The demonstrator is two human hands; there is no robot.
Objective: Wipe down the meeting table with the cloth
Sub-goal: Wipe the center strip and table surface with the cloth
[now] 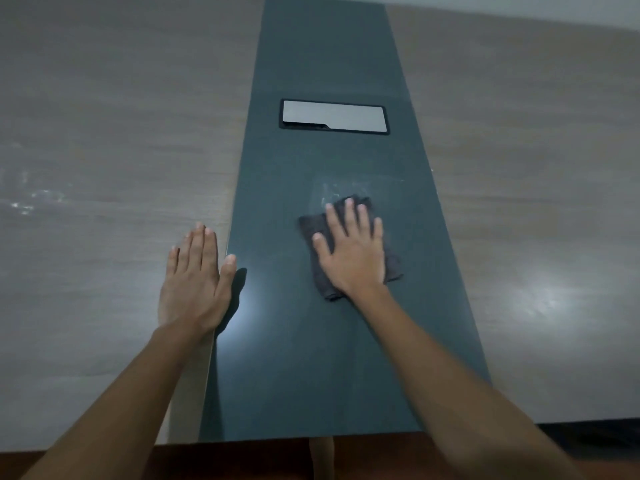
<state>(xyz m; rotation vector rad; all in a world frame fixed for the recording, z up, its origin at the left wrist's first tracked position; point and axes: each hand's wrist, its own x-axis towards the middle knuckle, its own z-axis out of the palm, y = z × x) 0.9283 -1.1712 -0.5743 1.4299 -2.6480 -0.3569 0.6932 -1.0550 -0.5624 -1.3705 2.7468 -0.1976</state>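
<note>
The near edge of the bench ran across the bottom of the view, with a strip of reddish-brown floor below it and what looked like a leg of the bench showing under the edge. Two bare forearms reached up from the bottom corners over the top. A dark strip ran lengthwise down the middle of the bench, with pale wood-grain surface on either side of it.

The left hand lay flat, palm down, on the wood-grain just left of the strip, its fingers pressed together and pointing away, its thumb reaching onto the edge of the strip. It held nothing. A bright reflection sat on the strip just right of that thumb.

Further along, on the strip itself and toward its right half, the right hand lay palm down on a dark grey cloth, fingers spread open and pressing it flat against the surface rather than pinching it. The cloth was crumpled, and showed around the hand on all sides. Just beyond the fingertips, pale smears marked the strip.

Beyond those, near the strip's middle, a rectangular panel with a black frame and a pale grey face was set into it. Faint white smears also showed on the wood-grain far left of the strip.
</note>
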